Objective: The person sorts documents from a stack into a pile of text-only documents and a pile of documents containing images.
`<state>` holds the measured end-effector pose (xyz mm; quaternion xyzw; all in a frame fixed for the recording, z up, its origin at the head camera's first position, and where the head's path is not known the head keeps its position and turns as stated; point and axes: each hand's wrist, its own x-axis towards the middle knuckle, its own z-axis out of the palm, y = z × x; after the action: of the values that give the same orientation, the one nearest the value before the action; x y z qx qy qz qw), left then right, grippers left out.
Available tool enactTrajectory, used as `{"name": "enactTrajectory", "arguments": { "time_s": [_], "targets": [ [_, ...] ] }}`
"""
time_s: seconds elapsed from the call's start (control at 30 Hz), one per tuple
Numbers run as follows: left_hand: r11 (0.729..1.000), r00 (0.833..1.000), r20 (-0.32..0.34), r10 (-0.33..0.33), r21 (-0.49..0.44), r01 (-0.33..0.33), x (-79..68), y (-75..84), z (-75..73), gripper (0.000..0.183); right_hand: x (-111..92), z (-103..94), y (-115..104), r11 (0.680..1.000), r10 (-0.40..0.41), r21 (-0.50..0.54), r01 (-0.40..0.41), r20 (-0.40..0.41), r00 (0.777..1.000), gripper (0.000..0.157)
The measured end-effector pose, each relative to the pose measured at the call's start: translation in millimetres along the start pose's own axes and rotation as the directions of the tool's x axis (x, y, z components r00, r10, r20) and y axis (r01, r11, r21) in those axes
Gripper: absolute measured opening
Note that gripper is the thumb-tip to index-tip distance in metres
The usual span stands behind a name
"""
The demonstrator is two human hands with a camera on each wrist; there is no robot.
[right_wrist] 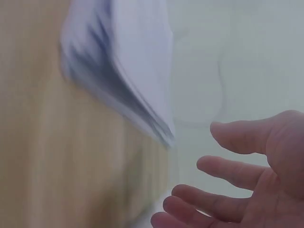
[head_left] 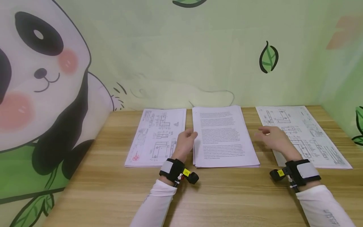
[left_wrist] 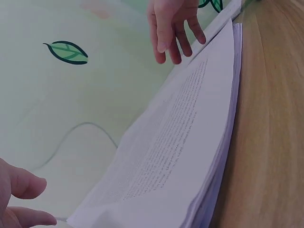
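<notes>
A stack of printed text sheets (head_left: 222,135) lies in the middle of the table in the head view. Its loose side edges show as layers in both wrist views. Beside its left edge is my left hand (head_left: 185,142), over the drawing sheets; the thumb and a finger look relaxed in the left wrist view, and whether they touch the paper is hard to tell. My right hand (head_left: 273,138) hovers off the stack's right side, near the other drawings. Its fingers (right_wrist: 218,202) are spread and hold nothing in the right wrist view.
Technical drawings (head_left: 141,157) with a red stamp lie left of the text stack. More drawings (head_left: 326,145) lie to the right, slightly angled. Behind the wooden table (head_left: 227,195) rises a pale green wall (head_left: 181,63) with a panda and leaves.
</notes>
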<state>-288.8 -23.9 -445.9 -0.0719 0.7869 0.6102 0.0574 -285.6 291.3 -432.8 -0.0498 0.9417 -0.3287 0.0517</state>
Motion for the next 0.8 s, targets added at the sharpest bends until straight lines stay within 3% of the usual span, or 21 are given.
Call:
{"name": "enactTrajectory", "arguments": {
  "time_s": [0.17,0.33,0.5,0.63,0.8],
  "targets": [
    [1.0,1.0,-0.004,0.01,-0.009,-0.01,-4.0,4.4,0.5,0.057,-1.7,-28.8,29.6,0.999,0.018,-0.032,-0.019,-0.035,0.999,0.073],
    [0.999,0.999,0.006,0.042,-0.018,-0.041,-9.3,8.7,5.3,0.057,-8.9,-54.2,64.2,0.991,0.134,-0.013,-0.135,-0.048,0.99,0.083],
    [0.997,0.997,0.016,0.075,-0.012,-0.075,-15.3,12.1,13.2,0.054,-18.6,-71.0,96.1,0.961,0.273,0.042,-0.272,-0.028,0.962,0.092],
    [0.995,0.994,0.061,0.094,-0.02,-0.093,-21.7,16.7,26.3,0.053,-26.6,-75.1,115.2,0.934,0.352,0.078,-0.348,-0.046,0.935,0.094],
    [0.994,0.981,0.158,0.109,-0.048,-0.103,-37.7,28.7,55.5,0.052,-22.7,-70.3,143.3,0.9,0.425,0.122,-0.419,-0.025,0.905,0.098]
  ]
}}
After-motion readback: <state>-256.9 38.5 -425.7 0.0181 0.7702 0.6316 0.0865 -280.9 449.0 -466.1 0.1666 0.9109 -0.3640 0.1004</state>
